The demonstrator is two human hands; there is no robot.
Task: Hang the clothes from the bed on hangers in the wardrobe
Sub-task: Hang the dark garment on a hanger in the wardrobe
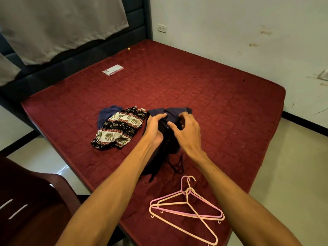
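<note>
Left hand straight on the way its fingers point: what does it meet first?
The dark garment gripped by the left hand; just beyond, probably the right hand, though depth is unclear.

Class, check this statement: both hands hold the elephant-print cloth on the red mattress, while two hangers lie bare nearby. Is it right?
Not quite. In the head view, the left hand and right hand hold the dark garment, not the elephant-print cloth, which lies left of it. The mattress and two hangers are as stated.
</note>
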